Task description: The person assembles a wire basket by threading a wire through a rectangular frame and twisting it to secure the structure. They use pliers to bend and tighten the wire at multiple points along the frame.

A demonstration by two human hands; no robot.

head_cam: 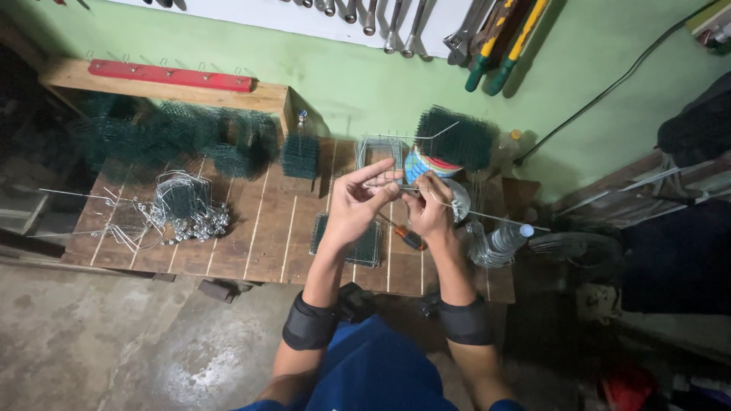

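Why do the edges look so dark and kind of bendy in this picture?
Head view: light falls brightest on the green wall and both hands, left hand and right hand; corners sink into shadow; the wide lens curves the wooden table edges; the thin wire they pinch looks faint.

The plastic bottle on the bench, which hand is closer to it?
Right. The right hand is just left of the plastic bottle; the left hand is farther left, beyond it.

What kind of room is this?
Probably a small home workshop: hand tools hang on the wall, green wire mesh is piled on a wooden workbench, and both hands hold thin wire.
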